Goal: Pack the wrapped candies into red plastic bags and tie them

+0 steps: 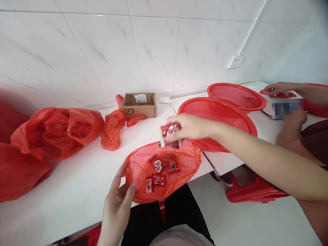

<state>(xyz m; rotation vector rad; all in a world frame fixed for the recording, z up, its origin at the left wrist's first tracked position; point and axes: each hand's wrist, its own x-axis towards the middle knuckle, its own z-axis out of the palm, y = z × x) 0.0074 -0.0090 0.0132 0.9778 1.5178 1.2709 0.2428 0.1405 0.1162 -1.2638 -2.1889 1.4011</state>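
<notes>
My left hand (118, 200) pinches the left rim of a red plastic bag (182, 172), which gapes open at the table's front edge. Several small red candy packets (158, 164) with white and black print lie inside it. Over the bag's far rim is my right hand (180, 131), its fingers closed on red-and-white candy packets (170, 130). How many it holds I cannot tell, as they are blurred and partly covered by the fingers. Just behind my right forearm stands a red mesh basket (214, 108).
A second red basket (237, 95) stands behind the first. Near the wall is a small cardboard box (140, 111), with a crumpled red bag (113, 126) beside it. Full red bags (59, 128) crowd the left. At right, another person's hand (282, 87) rests over a white scale (284, 102).
</notes>
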